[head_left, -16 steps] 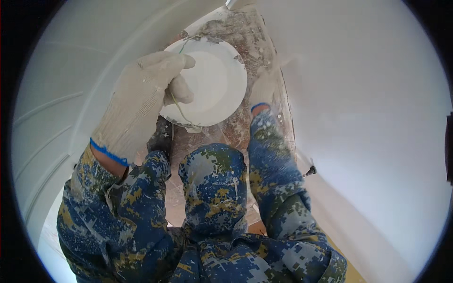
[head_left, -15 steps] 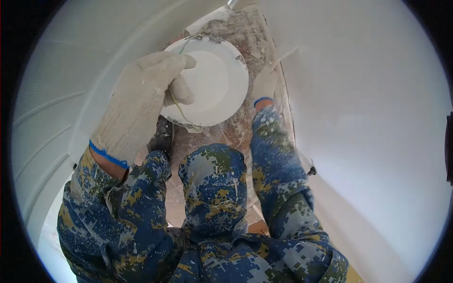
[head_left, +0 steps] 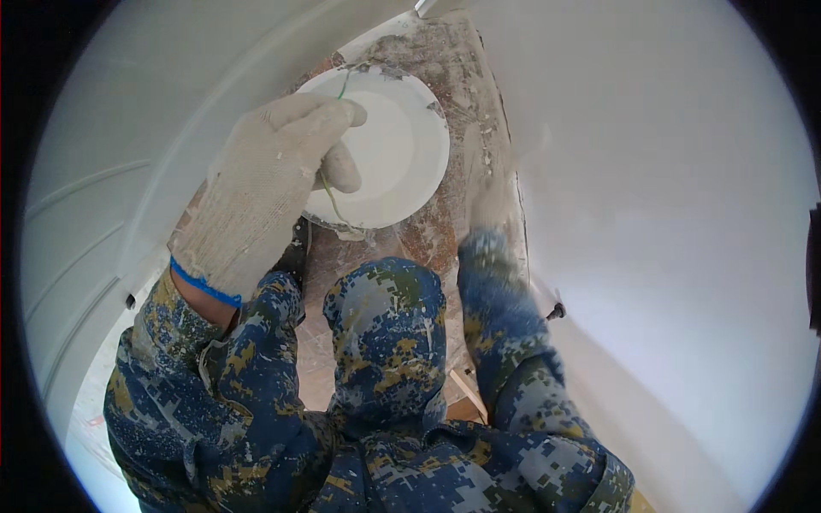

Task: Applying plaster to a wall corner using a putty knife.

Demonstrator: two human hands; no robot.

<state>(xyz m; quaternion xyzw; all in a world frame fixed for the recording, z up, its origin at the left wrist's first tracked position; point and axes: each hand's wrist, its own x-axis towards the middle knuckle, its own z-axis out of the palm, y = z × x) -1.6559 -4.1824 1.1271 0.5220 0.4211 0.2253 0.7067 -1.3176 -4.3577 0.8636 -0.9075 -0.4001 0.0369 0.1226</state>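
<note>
A round white bucket (head_left: 433, 154) holds white liquid that looks like paint. Its thin green wire handle (head_left: 331, 198) runs up through the fingers of my left hand (head_left: 274, 162), which is closed on it over the bucket's left side. That hand wears a pale knit glove with a blue cuff. To the right of the bucket, close to the white wall surface, my gloved right hand (head_left: 491, 192) is smeared by motion. Its fingers, and anything in them, cannot be made out.
Smooth white surfaces (head_left: 650, 188) curve up on both sides of a narrow, paint-stained brown floor (head_left: 428, 51). My camouflage-clad knee (head_left: 385, 325) is just below the bucket. A dark shoe (head_left: 296, 252) shows beside it. Small black knobs (head_left: 558, 309) stick out at both sides.
My left hand has shifted slightly right with the handle. My right hand has drawn back toward me and blurred; a thin pale stick-like thing by it no longer shows clearly.
</note>
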